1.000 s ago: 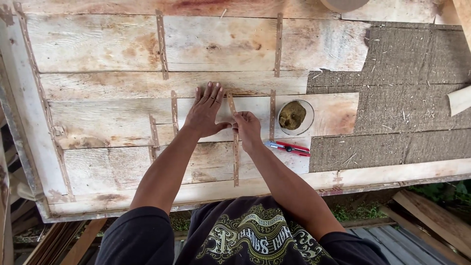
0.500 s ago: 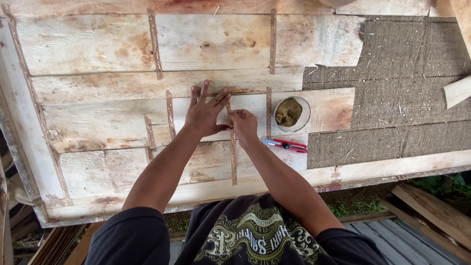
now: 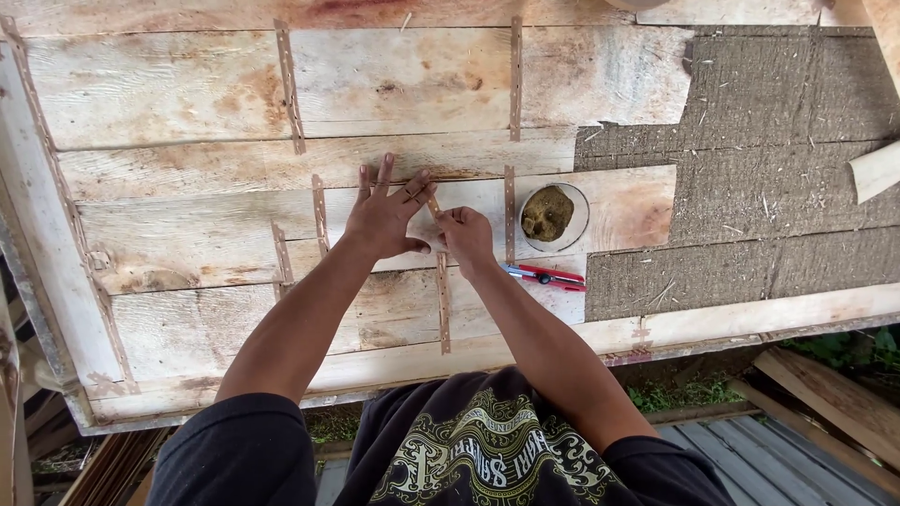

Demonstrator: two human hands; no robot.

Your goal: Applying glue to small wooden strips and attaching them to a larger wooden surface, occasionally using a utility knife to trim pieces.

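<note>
Broadly, we are leaning over a surface of pale wooden planks point(image 3: 187, 89) whose seams are covered by narrow brown strips; to our right, dark fibrous sheets point(image 3: 778, 94) are overlapping the boards. We are spreading our left hand point(image 3: 382, 214) flat on a plank, fingers fanned wide and gripping nothing, its thumb lying toward the other hand. We are curling our right hand point(image 3: 466, 236) just beside it, fingertips narrowed onto the upper end of a thin vertical strip point(image 3: 442, 309) that is running down toward the near edge. Further right, a small round container point(image 3: 553, 215) of brownish paste is sitting on the planks, and a red-handled tool point(image 3: 548, 275) is lying just below it.

As we judge it, the strip could be going on crooked or lifting if the fingertips are pressing unevenly, and a sweeping forearm could be nudging the tool or container toward the near edge.

We cannot tell whether the right fingers are pinching the strip or only pressing it, since the knuckles are hiding the contact; the tool's tip and the paste's nature are also hard to make out
</note>
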